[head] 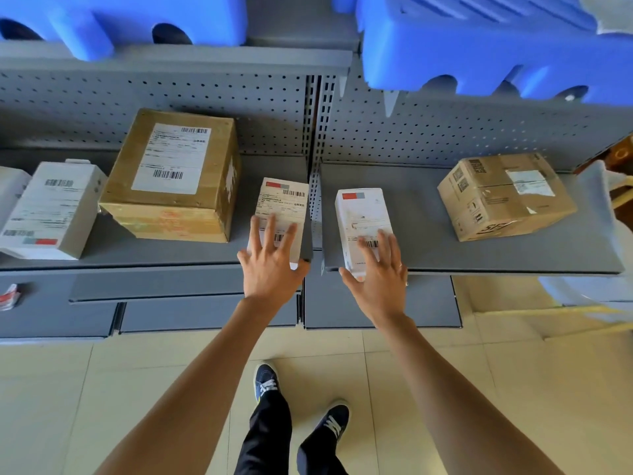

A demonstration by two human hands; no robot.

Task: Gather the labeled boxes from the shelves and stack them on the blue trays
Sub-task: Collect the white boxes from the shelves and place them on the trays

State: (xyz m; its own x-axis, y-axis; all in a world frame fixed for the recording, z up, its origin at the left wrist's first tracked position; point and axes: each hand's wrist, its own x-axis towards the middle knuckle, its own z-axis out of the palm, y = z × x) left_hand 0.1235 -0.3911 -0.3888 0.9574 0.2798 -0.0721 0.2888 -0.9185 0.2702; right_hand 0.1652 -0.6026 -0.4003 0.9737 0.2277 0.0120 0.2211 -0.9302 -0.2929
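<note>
The left hand (272, 265) lies flat with fingers spread on a small white box (281, 214) at the front right corner of the left shelf (154, 258), and the right hand (378, 272) lies flat the same way on another white box (363, 221) at the front left corner of the right shelf (479, 265). A big brown box (171, 176) stands just beside the left one, while a tan box (503, 197) sits well apart, so there is open room there. The labels show barcodes, but the words are too blurry to read; blue trays (479, 46) sit up above.

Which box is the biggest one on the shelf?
The tall brown box with the large white label on top, left of the left hand. It stands higher than every other box.
</note>
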